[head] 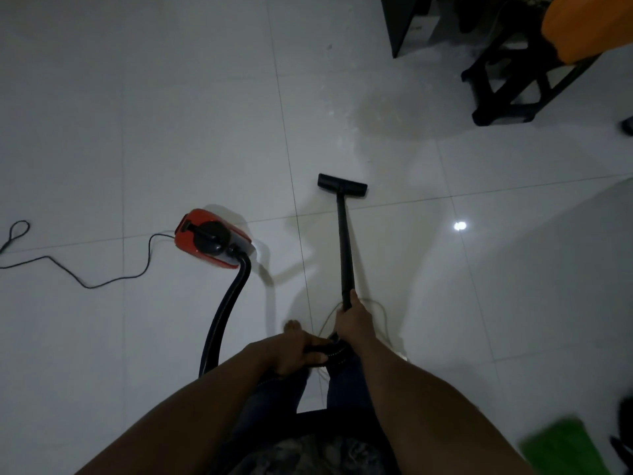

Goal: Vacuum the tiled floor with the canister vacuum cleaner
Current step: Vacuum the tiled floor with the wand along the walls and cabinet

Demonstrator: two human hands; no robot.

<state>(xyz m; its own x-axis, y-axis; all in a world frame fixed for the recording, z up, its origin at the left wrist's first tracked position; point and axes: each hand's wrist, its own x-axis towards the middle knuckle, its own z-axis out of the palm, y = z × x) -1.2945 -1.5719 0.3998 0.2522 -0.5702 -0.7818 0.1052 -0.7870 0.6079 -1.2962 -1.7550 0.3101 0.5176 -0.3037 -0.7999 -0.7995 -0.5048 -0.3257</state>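
Note:
A red and black canister vacuum cleaner (211,238) sits on the white tiled floor (171,114) to my left. Its thick black hose (227,310) curves from the canister down toward my hands. My left hand (294,351) is closed around the hose end near the handle. My right hand (352,320) grips the lower end of the black wand (345,248). The wand runs forward to the flat black floor nozzle (342,185), which rests on the tiles just beyond a grout line.
A black power cord (102,279) snakes across the floor to the left of the canister. A black stool frame (507,87) with an orange seat (589,25) and a dark cabinet (411,22) stand at the top right. A thin pale cable (383,317) loops by my feet. Something green (565,447) lies at the bottom right.

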